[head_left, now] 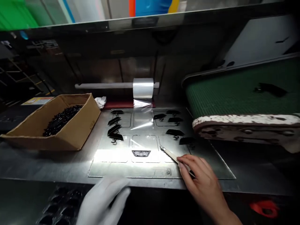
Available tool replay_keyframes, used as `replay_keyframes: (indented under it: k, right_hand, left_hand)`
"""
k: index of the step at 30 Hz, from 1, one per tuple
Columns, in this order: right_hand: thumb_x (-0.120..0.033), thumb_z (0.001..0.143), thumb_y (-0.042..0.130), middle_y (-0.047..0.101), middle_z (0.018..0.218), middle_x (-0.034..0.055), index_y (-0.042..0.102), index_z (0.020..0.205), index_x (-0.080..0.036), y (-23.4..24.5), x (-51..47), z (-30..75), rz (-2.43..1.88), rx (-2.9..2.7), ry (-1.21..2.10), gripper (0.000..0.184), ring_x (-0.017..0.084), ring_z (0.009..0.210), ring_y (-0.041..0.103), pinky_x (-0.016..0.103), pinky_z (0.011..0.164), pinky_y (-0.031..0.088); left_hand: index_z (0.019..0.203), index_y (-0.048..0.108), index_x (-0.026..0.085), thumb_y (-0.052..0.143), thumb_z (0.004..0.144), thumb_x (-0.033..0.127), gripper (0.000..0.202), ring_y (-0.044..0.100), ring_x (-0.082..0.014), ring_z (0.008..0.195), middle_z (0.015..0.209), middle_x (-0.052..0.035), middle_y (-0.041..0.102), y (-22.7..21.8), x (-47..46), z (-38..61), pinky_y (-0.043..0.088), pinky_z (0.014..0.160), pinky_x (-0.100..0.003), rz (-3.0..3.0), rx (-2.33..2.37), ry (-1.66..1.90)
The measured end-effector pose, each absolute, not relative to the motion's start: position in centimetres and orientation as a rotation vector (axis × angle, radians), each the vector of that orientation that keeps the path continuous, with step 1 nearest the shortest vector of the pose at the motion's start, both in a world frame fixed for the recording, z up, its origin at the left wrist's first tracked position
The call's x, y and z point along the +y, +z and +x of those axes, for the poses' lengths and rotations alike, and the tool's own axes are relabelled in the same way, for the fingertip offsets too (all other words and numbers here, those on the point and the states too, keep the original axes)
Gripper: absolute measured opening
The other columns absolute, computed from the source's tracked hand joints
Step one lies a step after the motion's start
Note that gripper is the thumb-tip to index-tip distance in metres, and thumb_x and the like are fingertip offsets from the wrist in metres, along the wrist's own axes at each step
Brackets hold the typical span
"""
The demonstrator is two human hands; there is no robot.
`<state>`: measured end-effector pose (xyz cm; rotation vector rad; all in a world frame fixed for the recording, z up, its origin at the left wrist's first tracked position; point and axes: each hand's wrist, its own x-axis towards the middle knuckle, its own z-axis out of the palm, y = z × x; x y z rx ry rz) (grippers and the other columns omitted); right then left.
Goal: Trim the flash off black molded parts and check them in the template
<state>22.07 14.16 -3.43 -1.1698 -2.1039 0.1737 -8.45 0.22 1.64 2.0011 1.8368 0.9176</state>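
My right hand (201,178) is bare and closed around a craft knife (171,155) with a pale handle, its tip pointing to the upper left just over the glass plate (145,171). My left hand (105,198), in a white glove, hangs at the bench's front edge, blurred. Its thumb and fingers look apart, with nothing seen between them. A small grey trapezoid part (141,153) lies on the plate, left of the knife tip. Black hooked parts (115,136) stand along the plate's left side, and more black parts (175,132) stand on its right.
At left a cardboard box (86,128) holds many small black pieces. Clear film comes off a roll (143,88) on a bar at the back. A green conveyor belt (225,97) carries a black part (272,89) at right. A tray of dark pieces (62,204) sits low left.
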Motion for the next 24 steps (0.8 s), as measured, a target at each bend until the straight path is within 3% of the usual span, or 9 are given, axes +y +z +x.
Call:
replay_keyframes:
  k: [1,3,7,11,18,24]
  right_hand:
    - [-0.029,0.102,0.059,0.066,0.114,0.0075,0.067,0.120,-0.024,-3.4,14.0,22.0,-1.169,-2.079,0.194,0.021,0.027,0.108,0.061,0.044,0.093,0.049]
    - [-0.027,0.102,0.058,0.065,0.116,0.0084,0.066,0.122,-0.023,-3.3,13.7,22.0,-1.164,-2.012,0.231,0.022,0.027,0.111,0.060,0.044,0.094,0.049]
    - [-0.020,0.102,0.056,0.064,0.114,0.0080,0.066,0.119,-0.023,-3.3,13.5,22.4,-1.137,-1.901,0.273,0.020,0.026,0.110,0.060,0.041,0.093,0.048]
    - [-0.016,0.101,0.056,0.064,0.112,0.0072,0.066,0.116,-0.023,-3.3,13.4,22.7,-1.106,-1.846,0.324,0.019,0.024,0.108,0.060,0.040,0.092,0.049]
    - [-0.014,0.101,0.055,0.064,0.111,0.0068,0.065,0.116,-0.023,-3.4,13.3,22.9,-1.077,-1.840,0.367,0.020,0.024,0.107,0.059,0.040,0.090,0.050]
    - [-0.015,0.101,0.055,0.064,0.109,0.0065,0.065,0.115,-0.024,-3.5,13.2,22.7,-1.107,-1.839,0.345,0.019,0.024,0.106,0.060,0.040,0.089,0.051]
  left_hand:
    - [0.113,0.068,0.026,0.056,0.100,0.020,0.019,0.069,-0.0206,0.099,0.109,-0.0044,0.074,2.6,3.2,-7.4,0.058,0.085,-0.032,2.169,1.692,0.924]
    - [0.111,0.067,0.024,0.048,0.103,0.019,0.022,0.063,-0.0237,0.101,0.111,-0.0074,0.069,4.0,8.1,-5.9,0.054,0.087,-0.039,2.344,1.691,0.581]
    - [0.114,0.068,0.023,0.040,0.103,0.014,0.032,0.061,-0.0234,0.086,0.099,-0.0064,0.068,4.8,12.7,-5.2,0.052,0.077,-0.039,2.495,1.652,0.143]
    - [0.109,0.068,0.022,0.042,0.101,0.013,0.029,0.061,-0.0246,0.080,0.096,-0.0062,0.070,4.8,13.6,-5.9,0.052,0.074,-0.041,2.563,1.575,-0.011]
    - [0.101,0.068,0.024,0.046,0.100,0.015,0.024,0.064,-0.0192,0.079,0.090,-0.0026,0.071,6.2,14.7,-6.5,0.051,0.074,-0.031,2.597,1.533,-0.069]
    - [0.099,0.065,0.022,0.035,0.104,0.019,0.030,0.062,-0.0237,0.073,0.091,-0.0057,0.069,6.2,13.7,-5.8,0.050,0.066,-0.038,2.692,1.514,-0.179]
